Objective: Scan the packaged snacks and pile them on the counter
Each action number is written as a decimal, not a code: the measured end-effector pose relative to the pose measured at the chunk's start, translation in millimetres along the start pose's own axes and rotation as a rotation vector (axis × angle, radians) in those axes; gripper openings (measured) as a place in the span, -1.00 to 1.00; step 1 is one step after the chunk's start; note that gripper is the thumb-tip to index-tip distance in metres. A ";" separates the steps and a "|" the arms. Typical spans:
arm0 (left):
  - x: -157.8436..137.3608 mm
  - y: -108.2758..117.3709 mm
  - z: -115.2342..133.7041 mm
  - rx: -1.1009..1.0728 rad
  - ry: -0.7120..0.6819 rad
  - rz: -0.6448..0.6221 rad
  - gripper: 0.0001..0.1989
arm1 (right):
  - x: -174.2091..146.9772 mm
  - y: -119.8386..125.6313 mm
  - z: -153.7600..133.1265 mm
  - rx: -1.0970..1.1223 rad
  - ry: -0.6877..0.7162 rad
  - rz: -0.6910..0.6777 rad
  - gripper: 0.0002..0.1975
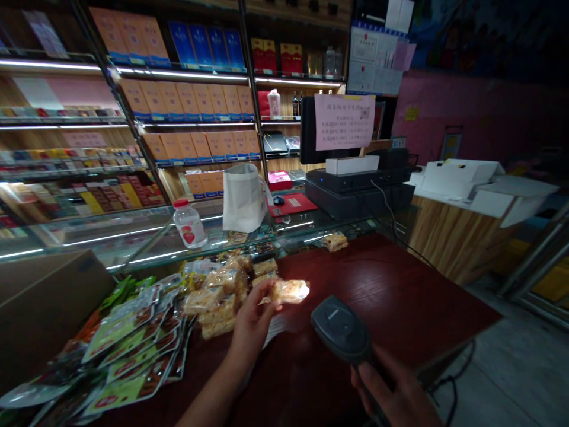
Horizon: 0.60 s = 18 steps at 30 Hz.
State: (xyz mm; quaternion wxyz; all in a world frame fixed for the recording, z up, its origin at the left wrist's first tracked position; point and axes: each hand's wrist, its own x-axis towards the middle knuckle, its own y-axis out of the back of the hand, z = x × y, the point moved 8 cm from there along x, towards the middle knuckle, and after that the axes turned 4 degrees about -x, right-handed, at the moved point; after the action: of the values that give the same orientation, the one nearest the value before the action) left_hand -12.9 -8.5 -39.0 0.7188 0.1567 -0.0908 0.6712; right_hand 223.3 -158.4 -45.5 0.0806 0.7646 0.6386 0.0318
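Note:
Between the fingers of my left hand point(254, 314) is a small clear-wrapped snack bar point(291, 291), its right end brightly lit. My right hand point(395, 385) is wrapped round the handle of a dark grey barcode scanner point(341, 327), whose head points toward the snack bar, apart from it. Just behind and left of my left hand lies a pile of similar wrapped snack bars point(217, 296). Farther left, green and brown snack pouches point(137, 356) overlap in a heap. Another wrapped bar point(336, 241) lies at the back of the dark red table point(400, 296).
At the left edge is a cardboard box point(57, 308). A plastic jar with a red lid point(189, 224) and a white bag point(242, 198) stand on the glass counter. Behind are a monitor with a pink notice point(344, 123) and a black cash drawer point(355, 198). A cable hangs at the right.

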 end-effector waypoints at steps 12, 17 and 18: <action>46.5 -96.4 -38.5 -0.280 0.376 -0.213 -0.32 | 15.6 38.1 9.5 0.197 0.023 0.171 -0.44; 89.2 -166.8 -76.6 -0.276 0.641 -0.116 -0.58 | 16.7 68.1 19.6 0.254 -0.027 0.250 -0.41; 98.3 -179.3 -80.2 -0.258 0.650 -0.114 -0.61 | 15.0 72.7 21.9 0.269 -0.044 0.277 -0.40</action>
State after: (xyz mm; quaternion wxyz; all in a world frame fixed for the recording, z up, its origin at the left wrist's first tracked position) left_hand 166.9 102.4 -99.0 0.7604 -0.1521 0.0675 0.6278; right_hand 300.0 -157.9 -55.9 -0.0133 0.8497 0.5237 -0.0598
